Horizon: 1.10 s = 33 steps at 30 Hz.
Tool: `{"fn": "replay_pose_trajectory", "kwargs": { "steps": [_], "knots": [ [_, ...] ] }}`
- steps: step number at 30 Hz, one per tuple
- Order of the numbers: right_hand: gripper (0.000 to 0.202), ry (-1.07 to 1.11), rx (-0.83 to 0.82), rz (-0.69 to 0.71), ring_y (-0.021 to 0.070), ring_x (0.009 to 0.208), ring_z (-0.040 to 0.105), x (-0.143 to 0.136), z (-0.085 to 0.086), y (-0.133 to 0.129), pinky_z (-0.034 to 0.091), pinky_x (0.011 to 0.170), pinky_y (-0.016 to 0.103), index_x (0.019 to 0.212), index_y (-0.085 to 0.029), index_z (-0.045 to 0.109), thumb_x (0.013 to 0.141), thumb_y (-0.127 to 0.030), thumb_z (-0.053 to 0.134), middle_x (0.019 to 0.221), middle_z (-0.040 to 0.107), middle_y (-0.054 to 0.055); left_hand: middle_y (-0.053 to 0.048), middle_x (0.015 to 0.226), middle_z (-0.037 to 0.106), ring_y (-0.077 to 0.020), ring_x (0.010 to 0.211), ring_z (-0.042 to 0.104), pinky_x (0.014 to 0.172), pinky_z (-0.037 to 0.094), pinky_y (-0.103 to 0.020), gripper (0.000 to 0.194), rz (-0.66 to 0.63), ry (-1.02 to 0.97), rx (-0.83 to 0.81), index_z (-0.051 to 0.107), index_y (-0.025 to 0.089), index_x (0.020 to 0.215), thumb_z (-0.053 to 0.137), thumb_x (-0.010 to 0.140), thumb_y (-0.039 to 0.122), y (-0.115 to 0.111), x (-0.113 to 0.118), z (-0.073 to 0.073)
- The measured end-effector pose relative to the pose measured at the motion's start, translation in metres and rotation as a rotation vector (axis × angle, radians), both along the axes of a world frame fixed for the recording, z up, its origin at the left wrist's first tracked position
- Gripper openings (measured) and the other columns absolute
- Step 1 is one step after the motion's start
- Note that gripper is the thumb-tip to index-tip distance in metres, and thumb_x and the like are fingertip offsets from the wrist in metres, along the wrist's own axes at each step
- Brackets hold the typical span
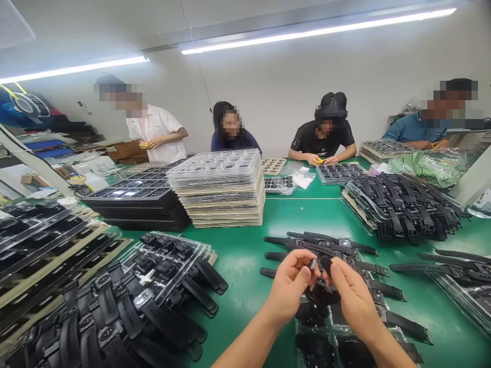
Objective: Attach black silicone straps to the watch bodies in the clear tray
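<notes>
In the head view my left hand (289,289) pinches a small piece with a silvery edge (313,263); I cannot make out exactly what it is. Close beside it, my right hand (353,296) grips the rounded end of a black watch strap (326,264) between thumb and fingers. Whether the two pieces are joined is hidden by my fingers. Beneath my hands lies a clear plastic tray (332,324) with black watches and straps in it. More watches with black straps (395,291) lie across its far and right sides.
Strapped watches (111,312) cover trays at the left; another watch pile (410,204) stands at the far right. A tall tray stack (226,204) and black foam trays (138,207) rise beyond the green table (238,271). Several co-workers sit or stand opposite.
</notes>
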State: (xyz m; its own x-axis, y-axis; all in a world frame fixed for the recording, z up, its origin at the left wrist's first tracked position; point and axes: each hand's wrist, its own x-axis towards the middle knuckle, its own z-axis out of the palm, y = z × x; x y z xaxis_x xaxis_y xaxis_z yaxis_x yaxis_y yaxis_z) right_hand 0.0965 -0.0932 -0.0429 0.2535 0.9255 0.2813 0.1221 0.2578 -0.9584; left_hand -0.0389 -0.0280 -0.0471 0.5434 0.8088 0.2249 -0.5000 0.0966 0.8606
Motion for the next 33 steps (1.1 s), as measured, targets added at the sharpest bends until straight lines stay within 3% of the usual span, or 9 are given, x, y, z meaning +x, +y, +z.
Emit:
{"fn": "replay_pose_trajectory", "kwargs": {
  "steps": [3,7,12,18,22,27,31,33],
  "knots": [
    [0.052,0.053,-0.061,0.068,0.0191,0.07,0.051,-0.003,0.002,-0.001,0.047,0.065,0.028,0.073,-0.021,0.063,0.1,-0.063,0.048,0.073,0.057,0.002,-0.001,0.081,0.061,-0.0099,0.065,0.053,0.063,0.042,-0.023,0.046,0.019,0.005,-0.034,0.066,0.017,0.103,0.079,0.081,0.056,-0.002,0.001,0.002],
    [0.058,0.115,-0.106,0.044,0.0209,0.067,0.051,-0.006,-0.001,-0.002,0.047,0.062,0.031,0.065,-0.023,0.06,0.09,-0.075,0.054,0.068,0.056,0.002,-0.001,0.081,0.063,-0.0103,0.066,0.06,0.064,0.045,-0.022,0.043,-0.061,-0.014,-0.031,0.067,0.018,0.103,0.08,0.081,0.052,-0.005,0.003,0.005],
    [0.056,0.197,-0.106,0.07,0.0217,0.07,0.054,-0.007,-0.006,0.001,0.05,0.063,0.032,0.069,-0.023,0.066,0.089,-0.074,0.056,0.07,0.059,0.003,-0.002,0.086,0.063,-0.0102,0.066,0.063,0.064,0.05,-0.022,0.036,-0.09,-0.034,-0.005,0.072,0.018,0.102,0.08,0.083,0.047,-0.004,0.004,0.003],
    [0.055,0.203,-0.09,0.038,0.0169,0.059,0.043,-0.01,-0.011,0.003,0.041,0.053,0.028,0.067,-0.023,0.057,0.095,-0.07,0.051,0.064,0.047,-0.001,-0.004,0.088,0.064,-0.0127,0.068,0.062,0.061,0.05,-0.024,0.038,-0.01,0.057,0.012,0.077,0.018,0.1,0.084,0.077,0.048,-0.001,0.005,0.002],
    [0.049,0.226,-0.116,0.026,0.0145,0.06,0.033,-0.014,-0.007,0.006,0.034,0.053,0.025,0.071,-0.023,0.049,0.098,-0.065,0.052,0.066,0.038,-0.005,-0.005,0.091,0.065,-0.0158,0.081,0.061,0.073,0.051,-0.027,0.035,0.105,0.06,0.074,0.08,0.019,0.094,0.088,0.073,0.045,0.001,0.005,0.001],
    [0.051,0.354,-0.098,0.026,0.0141,0.059,0.035,-0.021,-0.01,0.005,0.038,0.051,0.024,0.074,-0.023,0.052,0.092,-0.071,0.056,0.068,0.04,-0.004,-0.005,0.089,0.062,-0.0167,0.08,0.06,0.071,0.052,-0.029,0.036,0.079,0.107,0.083,0.08,0.018,0.092,0.089,0.071,0.045,-0.003,0.009,-0.003],
    [0.041,0.342,-0.112,-0.06,0.017,0.066,0.049,-0.021,-0.013,0.001,0.047,0.06,0.026,0.1,-0.027,0.058,0.099,-0.066,0.046,0.079,0.053,-0.001,-0.005,0.092,0.059,-0.0153,0.076,0.059,0.064,0.051,-0.026,0.039,0.04,0.156,0.077,0.078,0.015,0.091,0.084,0.075,0.05,-0.007,0.01,0.002],
    [0.04,0.28,-0.112,-0.013,0.0197,0.077,0.057,-0.015,-0.009,0.001,0.051,0.073,0.031,0.115,-0.029,0.059,0.101,-0.063,0.045,0.09,0.06,0.002,-0.003,0.088,0.058,-0.0122,0.068,0.056,0.061,0.048,-0.025,0.04,-0.017,0.153,0.019,0.077,0.014,0.091,0.083,0.076,0.051,-0.006,0.007,0.006]
  ]
}}
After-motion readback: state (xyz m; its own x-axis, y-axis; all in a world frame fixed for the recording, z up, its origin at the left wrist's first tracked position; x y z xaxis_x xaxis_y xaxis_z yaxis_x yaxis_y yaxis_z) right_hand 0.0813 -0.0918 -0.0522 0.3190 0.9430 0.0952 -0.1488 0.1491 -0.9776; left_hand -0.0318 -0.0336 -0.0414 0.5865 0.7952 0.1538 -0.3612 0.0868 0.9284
